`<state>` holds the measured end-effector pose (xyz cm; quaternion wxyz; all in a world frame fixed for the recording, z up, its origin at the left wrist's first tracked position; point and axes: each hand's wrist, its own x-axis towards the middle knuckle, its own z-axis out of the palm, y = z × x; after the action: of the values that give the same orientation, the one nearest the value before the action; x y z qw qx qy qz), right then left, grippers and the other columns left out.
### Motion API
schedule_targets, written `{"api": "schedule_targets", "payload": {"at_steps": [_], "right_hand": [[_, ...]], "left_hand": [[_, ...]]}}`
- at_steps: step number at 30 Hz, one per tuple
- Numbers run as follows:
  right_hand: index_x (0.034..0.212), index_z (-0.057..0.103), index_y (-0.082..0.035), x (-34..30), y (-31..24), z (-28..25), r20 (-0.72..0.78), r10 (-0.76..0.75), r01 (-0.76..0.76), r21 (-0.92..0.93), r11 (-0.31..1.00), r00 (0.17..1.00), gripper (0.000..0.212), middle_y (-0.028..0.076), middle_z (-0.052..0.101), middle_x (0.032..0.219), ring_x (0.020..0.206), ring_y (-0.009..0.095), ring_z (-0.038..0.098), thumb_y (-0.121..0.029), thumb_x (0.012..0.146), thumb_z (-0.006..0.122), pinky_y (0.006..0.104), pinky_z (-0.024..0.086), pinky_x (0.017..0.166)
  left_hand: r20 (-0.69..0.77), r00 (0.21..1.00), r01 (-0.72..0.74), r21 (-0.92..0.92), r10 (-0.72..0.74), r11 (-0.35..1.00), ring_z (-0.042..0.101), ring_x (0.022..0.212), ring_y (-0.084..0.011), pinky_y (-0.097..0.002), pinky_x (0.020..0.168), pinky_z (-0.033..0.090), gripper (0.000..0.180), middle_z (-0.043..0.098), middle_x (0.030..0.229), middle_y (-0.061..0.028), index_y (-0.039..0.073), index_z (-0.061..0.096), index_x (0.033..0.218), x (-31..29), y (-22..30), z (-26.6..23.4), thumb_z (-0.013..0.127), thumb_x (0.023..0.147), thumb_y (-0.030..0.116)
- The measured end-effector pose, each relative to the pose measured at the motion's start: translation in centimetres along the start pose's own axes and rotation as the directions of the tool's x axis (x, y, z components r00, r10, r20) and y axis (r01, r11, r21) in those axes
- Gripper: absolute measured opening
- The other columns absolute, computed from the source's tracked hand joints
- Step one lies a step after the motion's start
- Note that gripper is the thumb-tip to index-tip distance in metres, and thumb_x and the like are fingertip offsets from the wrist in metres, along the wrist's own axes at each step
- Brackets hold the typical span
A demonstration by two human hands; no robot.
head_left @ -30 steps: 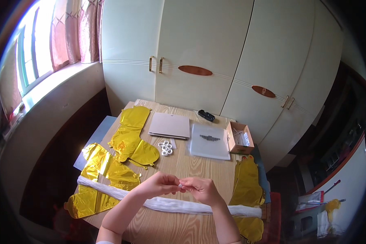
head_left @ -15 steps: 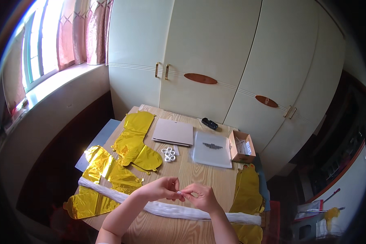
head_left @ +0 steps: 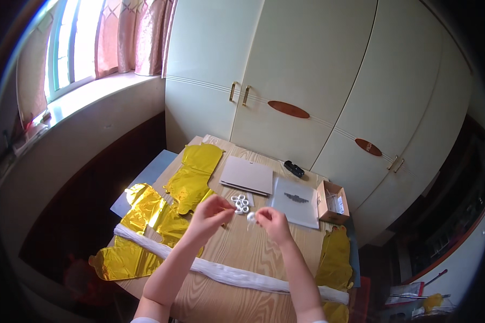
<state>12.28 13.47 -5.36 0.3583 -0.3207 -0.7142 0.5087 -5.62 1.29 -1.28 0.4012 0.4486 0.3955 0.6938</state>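
Nearest: long white strip (head_left: 226,274) of bunched material, lying across the near part of the wooden table (head_left: 253,250), running from the left edge to the right edge, both forearms passing over it

Left of it: flattened gold foil balloon pieces (head_left: 145,226), overlapping one another, one part hanging off the table's left edge; a further gold foil piece (head_left: 195,172) beyond them toward the far left corner

Right edge: another gold foil balloon (head_left: 335,255), draped partly over the table's side

Left hand (head_left: 210,212): raised above the table middle, fingers drawn together in a pinch; what is pinched is too small to make out

Right hand (head_left: 272,222): raised beside the left hand, near but apart, thumb and forefinger closed on a small white roll (head_left: 250,216) held between the two hands; a thin pale strand seems to hang from it

Just beyond the hands: cluster of small white rolls (head_left: 241,202) lying on the table, close together

Farther: closed flat grey laptop (head_left: 247,176); to its right a pale flat sheet (head_left: 297,201) with a dark emblem; right of that an open brown cardboard box (head_left: 332,202) with small items inside

Far edge: small black object (head_left: 293,168), kind not clear

Beyond the table: cream wardrobe doors (head_left: 307,86) with brass handles and oval brown plaques; window with pink curtain (head_left: 129,35) at left
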Motion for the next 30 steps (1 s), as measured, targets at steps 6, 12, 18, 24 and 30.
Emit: {"api": "schedule_targets", "payload": {"at_steps": [6, 12, 18, 24, 30], "right_hand": [[0.081, 0.064, -0.001, 12.1, 9.9, -0.6, -0.105, 0.097, -0.113, -0.153, 0.982, 0.99, 0.006, 0.001, 0.062, 0.072, 0.061, 0.007, 0.055, -0.007, 0.08, 0.064, 0.0206, 0.045, 0.056], [0.077, 0.065, -0.002, 16.3, 13.9, 0.2, -0.24, 0.034, -0.105, -0.289, 0.952, 0.97, 0.007, 0.002, 0.063, 0.07, 0.06, 0.009, 0.056, -0.008, 0.079, 0.065, 0.0213, 0.045, 0.055], [0.086, 0.06, -0.001, 15.3, 14.5, 1.0, -0.229, 0.014, 0.0, 0.061, 0.998, 0.973, 0.006, 0.004, 0.063, 0.075, 0.063, 0.009, 0.06, -0.007, 0.085, 0.059, 0.0216, 0.049, 0.057], [0.084, 0.061, 0.0, 13.6, 14.3, 2.2, -0.34, -0.159, 0.065, -0.271, 0.96, 0.927, 0.01, 0.003, 0.064, 0.073, 0.062, 0.009, 0.061, -0.01, 0.085, 0.061, 0.0216, 0.049, 0.058], [0.087, 0.059, -0.003, 12.8, 10.1, 2.9, -0.359, -0.055, 0.14, 0.214, 0.967, 0.932, 0.007, 0.003, 0.064, 0.078, 0.067, 0.01, 0.061, -0.009, 0.085, 0.061, 0.0214, 0.049, 0.059]], "left_hand": [[-0.102, 0.987, -0.134, -0.138, 0.121, 0.981, 0.044, 0.06, -0.0038, -0.0176, 0.054, 0.034, 0.009, 0.062, 0.083, -0.0059, 0.006, 0.053, 0.083, -0.7, 4.7, -1.4, 0.061, 0.082, 0.008], [-0.1, 0.988, -0.139, -0.226, 0.119, 0.964, 0.055, 0.079, -0.0066, -0.0201, 0.07, 0.042, 0.008, 0.062, 0.087, -0.0046, 0.004, 0.054, 0.088, -1.1, 5.5, -3.5, 0.06, 0.083, 0.004], [-0.089, 0.988, -0.142, -0.243, 0.124, 0.96, 0.055, 0.08, -0.0073, -0.0205, 0.071, 0.042, 0.008, 0.062, 0.087, -0.0051, 0.004, 0.053, 0.087, -0.7, 5.7, -3.7, 0.06, 0.083, 0.004], [-0.121, 0.983, -0.164, -0.21, 0.14, 0.964, 0.046, 0.061, -0.0052, -0.0174, 0.055, 0.034, 0.011, 0.062, 0.081, -0.0088, 0.005, 0.053, 0.083, -0.5, 5.7, -2.4, 0.063, 0.082, 0.01], [-0.078, 0.985, -0.153, -0.014, 0.151, 0.988, 0.051, 0.068, -0.0062, -0.0197, 0.06, 0.04, 0.01, 0.062, 0.082, -0.006, 0.003, 0.056, 0.085, 0.1, 4.3, -2.5, 0.064, 0.082, 0.008]]}}
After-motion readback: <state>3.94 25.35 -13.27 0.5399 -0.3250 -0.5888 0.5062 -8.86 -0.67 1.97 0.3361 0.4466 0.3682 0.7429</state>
